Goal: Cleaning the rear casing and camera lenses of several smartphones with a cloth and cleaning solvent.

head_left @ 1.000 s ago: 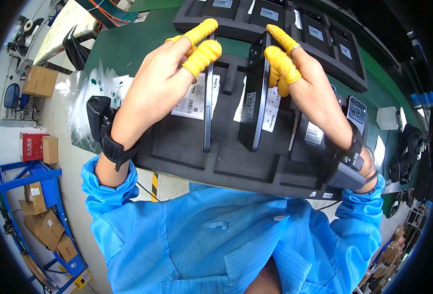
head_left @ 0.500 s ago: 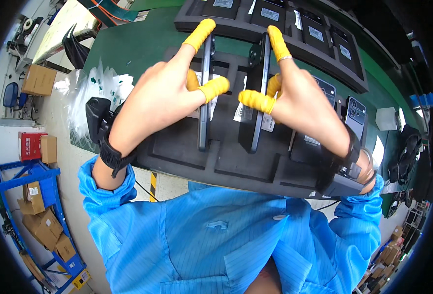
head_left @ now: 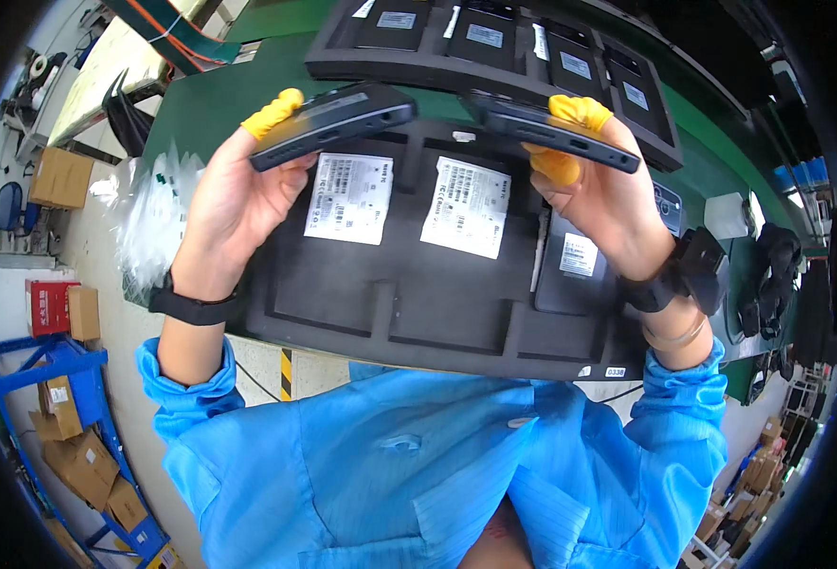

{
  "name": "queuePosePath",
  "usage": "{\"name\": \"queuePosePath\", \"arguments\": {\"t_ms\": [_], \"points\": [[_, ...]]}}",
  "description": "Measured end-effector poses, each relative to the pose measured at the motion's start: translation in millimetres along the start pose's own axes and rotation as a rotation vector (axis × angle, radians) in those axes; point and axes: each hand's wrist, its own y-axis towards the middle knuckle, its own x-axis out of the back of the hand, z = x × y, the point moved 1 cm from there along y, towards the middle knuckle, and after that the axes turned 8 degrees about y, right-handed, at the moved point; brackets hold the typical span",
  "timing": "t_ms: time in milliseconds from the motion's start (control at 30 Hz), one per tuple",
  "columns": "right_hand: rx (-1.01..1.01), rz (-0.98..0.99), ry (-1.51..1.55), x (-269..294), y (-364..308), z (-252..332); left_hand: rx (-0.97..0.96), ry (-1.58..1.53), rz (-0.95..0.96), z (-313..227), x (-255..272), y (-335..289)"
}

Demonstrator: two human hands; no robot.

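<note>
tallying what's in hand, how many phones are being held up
2: one phone in the left hand, another phone in the right hand; no others show in either.

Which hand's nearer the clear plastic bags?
Left. The left hand is raised just right of the clear plastic bags; the right hand is over the black tray's right side, farther away.

Bright light falls across your tabletop [head_left: 262, 78], leaving sheen on your blue sleeves [head_left: 183, 410] and glare on the clear bags [head_left: 158, 228] at its left edge. The phones [head_left: 338, 125] you hold look dim. Fisheye distortion bends straight lines toward the black rim.
</note>
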Motion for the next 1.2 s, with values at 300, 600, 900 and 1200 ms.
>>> {"name": "queuePosePath", "arguments": {"t_ms": [300, 600, 900, 1200], "points": [[-0.071, 0.074, 0.106, 7.0, 8.3, -5.3, 0.037, -0.071, 0.042, 6.3, -3.0, -1.5], [-0.031, 0.052, 0.086, -4.4, 11.0, -8.1, 0.068, -0.074, -0.199, 4.1, -21.7, -6.6], [0.122, 0.194, 0.113, 7.8, -14.4, 13.9, 0.077, -0.163, 0.000, 1.1, -23.8, -12.5], [-0.005, -0.119, -1.174, -3.0, -9.6, -19.2, -0.105, 1.286, -0.122, 3.5, -18.3, -9.8]]}}
